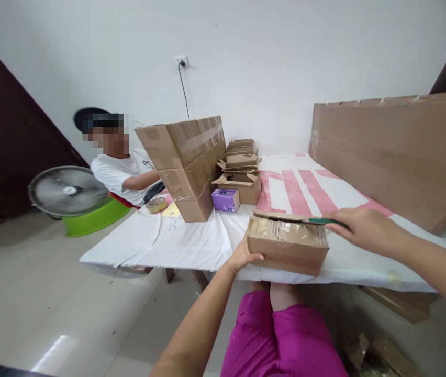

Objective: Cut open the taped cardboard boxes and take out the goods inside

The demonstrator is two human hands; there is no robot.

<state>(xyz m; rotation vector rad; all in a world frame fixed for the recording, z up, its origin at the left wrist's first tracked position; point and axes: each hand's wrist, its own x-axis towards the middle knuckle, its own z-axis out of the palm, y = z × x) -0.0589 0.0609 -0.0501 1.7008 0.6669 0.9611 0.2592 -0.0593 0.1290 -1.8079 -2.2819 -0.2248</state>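
Observation:
A small cardboard box (288,255) sits at the table's near edge, with clear tape and torn-looking cardboard along its top. My left hand (242,255) grips the box's left end, thumb on the front face. My right hand (364,230) is closed around a green-handled cutter (318,221) at the box's upper right. The cutter's thin tip points left along the back of the box top; whether it touches the cardboard I cannot tell.
Stacked taped boxes (189,178), a purple box (225,200) and a row of open boxes (242,183) stand behind. A tape roll (157,204) lies left. A large cardboard panel (396,157) rises at right. Across the table sits a person (119,170) near a fan (69,190).

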